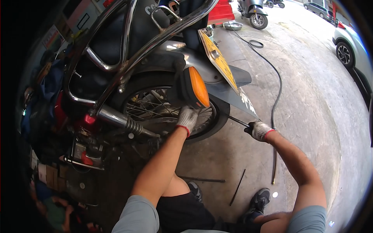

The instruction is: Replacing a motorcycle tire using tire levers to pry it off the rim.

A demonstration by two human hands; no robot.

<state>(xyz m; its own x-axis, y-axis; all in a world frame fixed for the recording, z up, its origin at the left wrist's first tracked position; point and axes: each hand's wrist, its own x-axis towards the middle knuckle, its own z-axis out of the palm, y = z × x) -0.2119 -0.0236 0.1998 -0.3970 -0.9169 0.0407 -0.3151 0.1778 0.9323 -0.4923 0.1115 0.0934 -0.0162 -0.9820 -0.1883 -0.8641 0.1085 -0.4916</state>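
A motorcycle's spoked rear wheel (155, 106) with a black tire (222, 120) is in front of me. My left hand (187, 117), in a white glove with a red cuff, is at the wheel just below an orange turn signal (199, 87); its fingertips are hidden there. To the right, my gloved right hand (259, 131) is closed around a tire lever (237, 121), a slim metal bar whose far end meets the tire. Above that bar sits the rear fender (233, 103) with a yellow plate (219, 62).
On the concrete between my feet lie a thin dark rod (237, 187) and a longer bar (202, 179). A black hose (280, 83) runs along the floor at right. Chrome rack bars (124, 66) and an exhaust (112, 116) stick out at left. Farther off are a scooter (254, 13) and a white car (351, 46).
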